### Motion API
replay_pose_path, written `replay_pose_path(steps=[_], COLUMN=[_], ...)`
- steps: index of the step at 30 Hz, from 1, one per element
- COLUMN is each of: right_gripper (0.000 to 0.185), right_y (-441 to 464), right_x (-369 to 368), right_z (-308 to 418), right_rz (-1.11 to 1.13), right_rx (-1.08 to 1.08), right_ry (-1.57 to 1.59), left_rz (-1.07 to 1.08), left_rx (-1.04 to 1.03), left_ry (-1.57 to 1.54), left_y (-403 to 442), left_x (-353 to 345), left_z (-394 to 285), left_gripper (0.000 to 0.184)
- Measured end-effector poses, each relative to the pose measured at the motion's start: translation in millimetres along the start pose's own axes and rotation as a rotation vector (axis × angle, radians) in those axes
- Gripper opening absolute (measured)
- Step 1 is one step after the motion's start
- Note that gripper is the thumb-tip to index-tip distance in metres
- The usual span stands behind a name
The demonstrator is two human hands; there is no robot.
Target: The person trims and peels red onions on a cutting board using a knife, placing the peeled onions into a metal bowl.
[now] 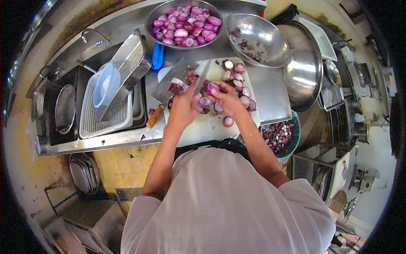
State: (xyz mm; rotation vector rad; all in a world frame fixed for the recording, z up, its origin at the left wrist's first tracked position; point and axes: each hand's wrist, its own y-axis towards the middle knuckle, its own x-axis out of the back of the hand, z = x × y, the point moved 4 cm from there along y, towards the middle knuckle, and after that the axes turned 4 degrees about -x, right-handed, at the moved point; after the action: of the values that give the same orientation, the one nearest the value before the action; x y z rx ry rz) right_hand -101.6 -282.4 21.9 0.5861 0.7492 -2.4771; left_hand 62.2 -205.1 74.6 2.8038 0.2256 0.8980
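In my right hand (230,100) is a purple-red onion (211,87), pinched between the fingers and thumb. My left hand (184,109) is closed around a knife (204,74), whose blade is blurred and points away from me beside that onion. Both hands are above a white cutting board (198,129). Onions with trimmed ends (239,78) lie in a group on the board's right side, and one single onion (228,122) sits nearer to me. A wide-bladed cleaver with a wooden handle (155,117) lies at the board's left, with onion pieces (176,86) on its blade.
Behind the board stands a steel bowl of peeled onions (186,27). To its right, another steel bowl (262,42) holds a few skins. A basin of onion peelings (277,135) stands low at right. White basket (86,122), blue strainer (106,84) and large pot (302,63) flank the counter.
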Motion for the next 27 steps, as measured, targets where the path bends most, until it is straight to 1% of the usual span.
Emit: replay_pose_path(steps=[1,2,5,7,9,11,12,14,15,17,18,20,21,23,24,25,26,27], right_gripper=[0.047,0.047,0.046,0.045,0.046,0.046,0.046,0.047,0.047,0.046,0.047,0.047,0.046,0.045,0.045,0.045,0.045,0.045], right_y=[0.8,2.5,4.1,1.2,-2.0,-3.8,-5.0,-3.9,-3.2,-3.2,-3.7,-3.5,-3.5,-4.2,-6.0,-6.9,-6.9,-8.1], right_x=[-1.7,-3.0,-2.9,-8.3,-12.4,-13.0,-13.8,-14.4,-13.1,-11.1,-13.5,-16.2,-15.4,-13.3,-13.8,-14.7,-14.1,-15.2], right_z=[0.1,-1.8,-4.4,-1.5,-2.5,1.2,4.1,4.5,4.9,5.2,5.5,5.3,3.0,-0.2,-0.7,-1.4,-1.3,-1.0], right_rz=[-0.009,-0.006,0.018,0.109,0.101,0.087,0.045,0.006,0.003,0.003,0.003,0.004,-0.003,-0.008,0.039,0.086,0.086,0.139], right_rx=[0.01,0.009,0.053,0.037,0.017,0.002,0.037,0.069,0.077,0.084,0.085,0.088,0.081,0.075,0.058,0.04,0.04,0.003], right_ry=[0.002,-0.002,0.029,0.037,0.041,0.043,0.003,-0.033,-0.043,-0.056,-0.088,-0.12,-0.136,-0.151,-0.102,-0.053,-0.052,0.024], left_rz=[0.035,0.07,0.065,0.059,0.049,0.053,0.055,-0.038,-0.035,0.023,0.017,0.006,0.006,-0.111,-0.112,-0.138,-0.162,-0.159], left_rx=[-0.02,0.073,0.103,0.143,0.184,0.137,0.137,0.047,0.046,0.172,0.174,0.082,0.082,0.038,0.038,0.059,0.081,0.078], left_ry=[-0.071,-0.201,-0.198,-0.139,-0.079,-0.035,-0.036,-0.219,-0.221,-0.293,-0.291,-0.002,-0.002,0.059,0.059,0.142,0.224,0.222], left_y=[1.0,1.4,2.0,2.5,0.4,0.1,-0.4,-1.6,-1.7,-2.7,-3.5,-3.7,-4.2,-4.1,-2.3,-0.9,-0.5,0.0], left_x=[-3.3,-5.1,-13.5,-15.0,-14.1,-17.2,-15.7,-10.1,-9.9,-12.9,-13.7,-17.9,-22.1,-23.8,-21.5,-16.7,-13.0,-11.2], left_z=[-11.7,-19.5,-15.0,-0.7,10.4,12.4,5.8,-11.9,-18.3,-22.4,-20.6,-15.1,-10.0,-0.8,0.8,3.9,5.8,2.4], left_gripper=[0.049,0.048,0.047,0.046,0.044,0.049,0.049,0.055,0.055,0.059,0.059,0.047,0.047,0.033,0.033,0.027,0.022,0.022])
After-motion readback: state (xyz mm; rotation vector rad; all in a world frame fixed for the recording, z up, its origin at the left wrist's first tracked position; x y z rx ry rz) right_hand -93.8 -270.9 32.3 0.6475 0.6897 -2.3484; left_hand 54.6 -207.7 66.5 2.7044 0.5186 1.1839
